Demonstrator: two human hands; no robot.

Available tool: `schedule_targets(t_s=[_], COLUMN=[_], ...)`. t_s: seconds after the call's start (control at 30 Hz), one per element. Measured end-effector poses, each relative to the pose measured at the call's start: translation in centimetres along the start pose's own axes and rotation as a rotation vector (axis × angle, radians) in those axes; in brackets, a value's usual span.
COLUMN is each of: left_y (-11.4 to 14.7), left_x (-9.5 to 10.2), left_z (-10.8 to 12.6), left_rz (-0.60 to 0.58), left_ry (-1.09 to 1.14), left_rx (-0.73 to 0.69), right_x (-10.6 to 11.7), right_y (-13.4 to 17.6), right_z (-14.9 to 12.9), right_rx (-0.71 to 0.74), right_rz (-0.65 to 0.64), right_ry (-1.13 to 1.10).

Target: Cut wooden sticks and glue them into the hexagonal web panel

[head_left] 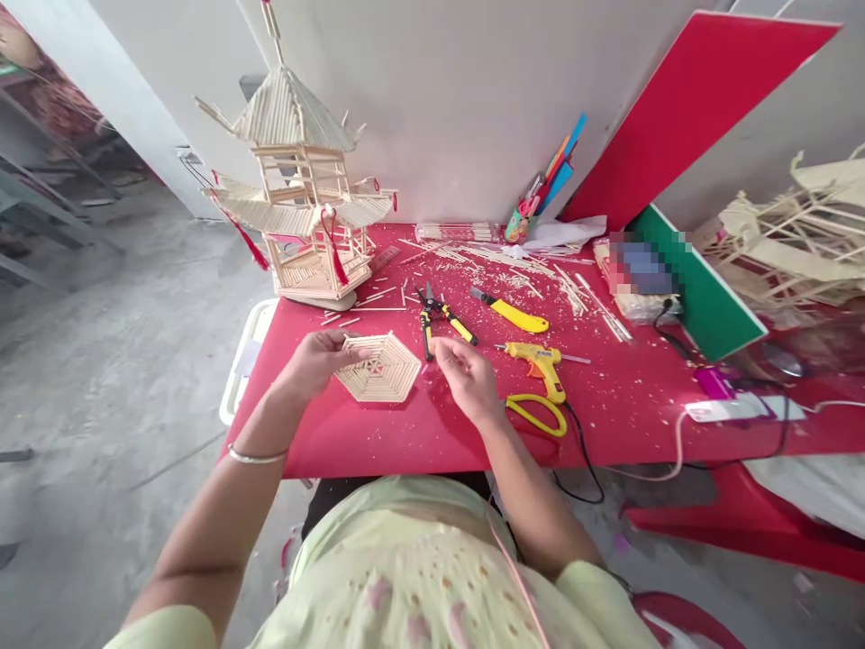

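Observation:
My left hand [323,361] grips the left edge of a hexagonal panel [382,383] made of thin wooden sticks, with a small spoked pattern near its middle. The panel is tilted above the front of the red table. To its right, my right hand [466,374] is closed in a pinch, apart from the panel; whatever its fingertips hold, if anything, is too small to make out. Just behind that hand lie black and yellow pliers [439,314]. A yellow glue gun [541,362] and a yellow-handled knife [510,311] rest to the right.
A stick pagoda model [304,207] with red tassels stands at the table's back left. Loose sticks [500,261] and scraps litter the red table [324,442]. A pen cup [519,221], a green board [703,288] and a power strip [730,410] are farther right.

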State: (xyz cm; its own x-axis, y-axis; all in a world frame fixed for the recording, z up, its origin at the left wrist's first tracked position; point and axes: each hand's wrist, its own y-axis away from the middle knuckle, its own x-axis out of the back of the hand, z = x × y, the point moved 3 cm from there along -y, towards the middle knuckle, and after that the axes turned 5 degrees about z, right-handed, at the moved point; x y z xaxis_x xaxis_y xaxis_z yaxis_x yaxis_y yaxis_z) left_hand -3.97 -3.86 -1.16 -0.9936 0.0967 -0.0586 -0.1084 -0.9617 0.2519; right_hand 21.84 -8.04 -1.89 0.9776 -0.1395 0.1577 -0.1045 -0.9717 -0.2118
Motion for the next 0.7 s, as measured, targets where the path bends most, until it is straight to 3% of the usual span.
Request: schedule_targets(t_s=[0.1,0.27,0.7], left_y=[-0.9,-1.3,-1.1], left_x=[0.7,1.0,1.6], left_z=[0.3,-0.8,-1.6], left_rz=[-0.112,-0.151,-0.169], left_ry=[-0.133,-0.130,-0.096], left_rx=[0.048,0.073,0.138], right_x=[-0.2,-1.8,-3.3], right_y=[-1.8,-2.3,-1.5], right_z=[-0.4,0.3,2.4], right_rx=[0.045,0.038,-0.244], right_rz=[-0.051,-0.200,-0.444], right_ry=[0.101,0.168,0.012])
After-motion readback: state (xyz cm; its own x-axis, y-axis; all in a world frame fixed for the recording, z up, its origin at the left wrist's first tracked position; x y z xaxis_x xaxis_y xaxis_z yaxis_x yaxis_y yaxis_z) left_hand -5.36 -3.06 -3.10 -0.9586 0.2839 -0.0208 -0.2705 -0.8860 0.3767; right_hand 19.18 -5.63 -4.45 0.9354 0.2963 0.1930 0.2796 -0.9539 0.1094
